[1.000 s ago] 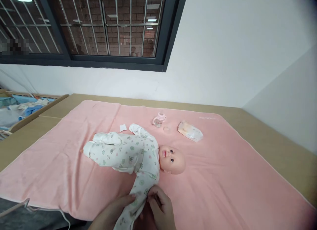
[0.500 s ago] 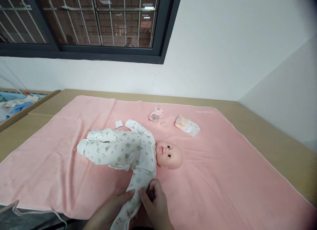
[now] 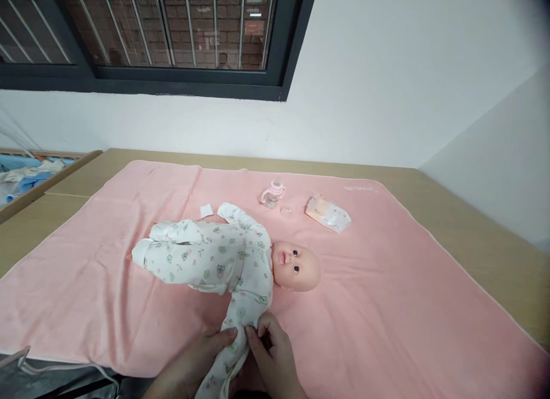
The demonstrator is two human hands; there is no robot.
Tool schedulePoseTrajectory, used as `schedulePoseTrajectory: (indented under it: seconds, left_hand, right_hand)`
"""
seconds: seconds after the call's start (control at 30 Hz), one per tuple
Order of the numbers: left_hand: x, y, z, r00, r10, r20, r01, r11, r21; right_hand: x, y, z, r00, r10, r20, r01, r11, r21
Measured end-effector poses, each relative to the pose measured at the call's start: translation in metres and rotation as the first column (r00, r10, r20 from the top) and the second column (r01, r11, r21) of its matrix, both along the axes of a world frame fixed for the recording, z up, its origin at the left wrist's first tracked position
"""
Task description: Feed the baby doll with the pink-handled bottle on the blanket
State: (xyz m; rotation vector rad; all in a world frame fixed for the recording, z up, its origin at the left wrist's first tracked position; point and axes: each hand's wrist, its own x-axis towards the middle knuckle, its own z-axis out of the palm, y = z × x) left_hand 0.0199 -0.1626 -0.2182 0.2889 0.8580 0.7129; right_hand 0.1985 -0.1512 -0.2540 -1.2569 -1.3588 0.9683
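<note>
A baby doll (image 3: pixel 296 266) in a white printed outfit (image 3: pixel 215 253) lies on its back on a pink blanket (image 3: pixel 365 313), head to the right and feet to the left. One sleeve (image 3: pixel 240 316) stretches toward me. My left hand (image 3: pixel 201 353) is closed around that sleeve from its left side, thumb on top and the other fingers hidden beneath. With thumb and index finger, my right hand (image 3: pixel 275 350) pinches the cloth on the sleeve's right edge. The sleeve's near end runs out of view at the bottom.
Beyond the doll lie a pink-handled baby bottle (image 3: pixel 272 194), a small clear cap (image 3: pixel 286 212), a plastic packet (image 3: pixel 329 213) and a white square (image 3: pixel 206 210). A wooden bin of cloths (image 3: pixel 30 178) stands at left, a pale cord (image 3: pixel 69 367) at the near left.
The view has tilted slightly down and shifted. My hands keep hold of the sleeve in nearly the same place, and the doll lies as before.
</note>
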Motion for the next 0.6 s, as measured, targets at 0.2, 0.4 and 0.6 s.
schedulePoseTrajectory:
  seconds: [0.2,0.4,0.6]
  left_hand:
    - [0.0028,0.0015,0.0001,0.997,0.069,-0.032,-0.070,0.996,-0.053]
    - [0.0046,0.0037,0.0057,0.996,0.088,-0.024,-0.089,0.996,-0.026]
    - [0.0018,0.0059,0.0004,0.999,0.023,-0.025,-0.023,1.000,-0.013]
  right_hand:
    - [0.0023,0.0006,0.0035,1.000,0.000,-0.004,0.000,1.000,0.014]
    - [0.0018,0.0000,0.0034,0.998,0.012,-0.063,-0.012,1.000,-0.001]
    - [0.0028,-0.0002,0.0024,0.996,0.026,-0.080,-0.026,1.000,-0.008]
